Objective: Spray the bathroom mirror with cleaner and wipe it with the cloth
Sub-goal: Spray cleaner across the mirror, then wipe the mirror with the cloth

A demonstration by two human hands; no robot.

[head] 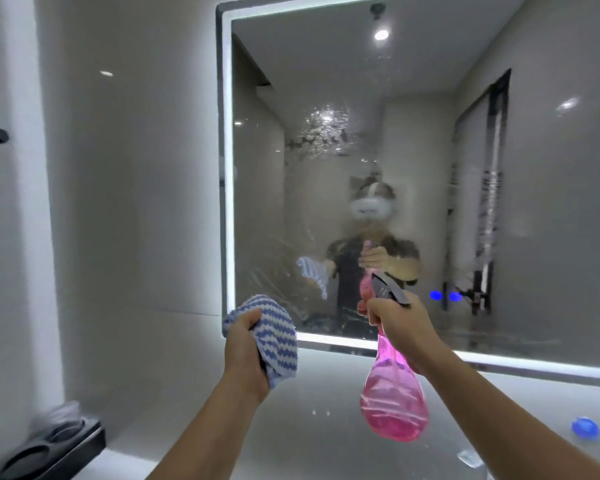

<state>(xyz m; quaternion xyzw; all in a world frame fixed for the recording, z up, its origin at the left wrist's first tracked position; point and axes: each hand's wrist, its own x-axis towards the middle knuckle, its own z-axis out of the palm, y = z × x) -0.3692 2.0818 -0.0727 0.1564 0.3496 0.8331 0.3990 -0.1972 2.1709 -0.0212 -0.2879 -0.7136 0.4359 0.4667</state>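
The spraying step is judged to be in hand. The pink spray bottle [394, 393] is held by its neck in the right hand [392, 317], the fingers wrapped tight around it just below the dark spray head [390, 291], which is aimed at the mirror [413, 98] beyond the fingertips. Whether a finger is pressed on the trigger cannot be told, since the front of the neck is hidden by the hand. The blue-and-white striped cloth [278, 337] is bunched in the left hand [245, 344], with the fingers curled round it and the thumb laid over its near side. It is held short of the glass, level with the lower edge of the lit frame. A patch of droplets [326, 133] and some streaks are seen on the glass well above both sets of fingers, so the mist would best be directed at drier areas, with the nozzle kept apart from the glass for an even spread. Short squeezes are advised, as heavy runs would drip onto the counter [309, 427] beneath the hands. The cloth should be kept out of the spray path until wiping is begun. By count: one mirror, one bottle, one cloth and two hands. Two small blue lights [435, 295] are noted to the right of the right fingers, one blue object [585, 427] on the counter further right, and one black tray [59, 445] with two round recesses far left of the left fingers.
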